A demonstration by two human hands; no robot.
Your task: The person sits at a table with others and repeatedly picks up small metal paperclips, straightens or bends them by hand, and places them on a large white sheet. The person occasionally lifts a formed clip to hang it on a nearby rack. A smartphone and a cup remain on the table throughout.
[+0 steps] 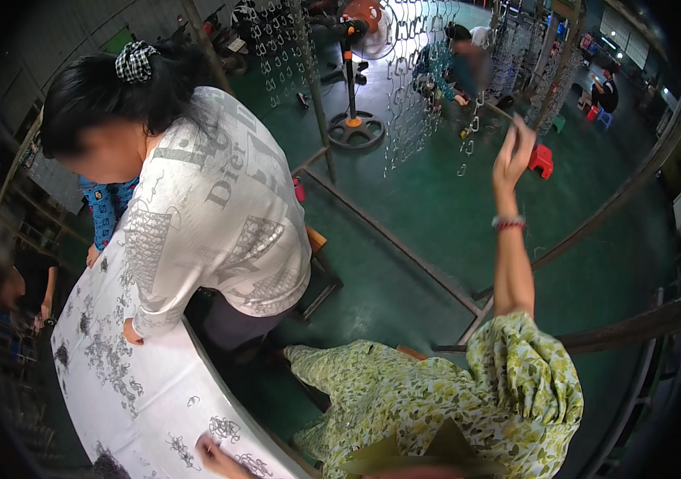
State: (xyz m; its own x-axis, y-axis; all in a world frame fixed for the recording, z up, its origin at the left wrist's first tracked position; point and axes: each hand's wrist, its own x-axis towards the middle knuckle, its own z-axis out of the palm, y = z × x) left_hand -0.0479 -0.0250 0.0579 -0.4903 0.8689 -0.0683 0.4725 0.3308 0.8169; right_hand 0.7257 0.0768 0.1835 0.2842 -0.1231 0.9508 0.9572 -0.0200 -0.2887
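Observation:
My left hand (219, 461) is low over a white-covered table (173, 375), next to small heaps of thin silvery metal pieces (225, 429). Its fingers are drawn together, and whatever they pinch is too small to make out. Raised high at the right, my right hand (513, 156) wears a beaded bracelet (509, 223) at the wrist. Motion smears its fingertips, so their grip is unclear. Beside them runs a thin brown rod (497, 110), and just left dangle a few silvery link-shaped metal pieces (472, 125).
A person in a white patterned top (228, 184) leans over the table at my left. Strings of metal links (408, 120) hang ahead, near a standing fan (352, 124). Metal frame bars (392, 239) cross the green floor. A red stool (541, 161) stands beyond; other people work farther off.

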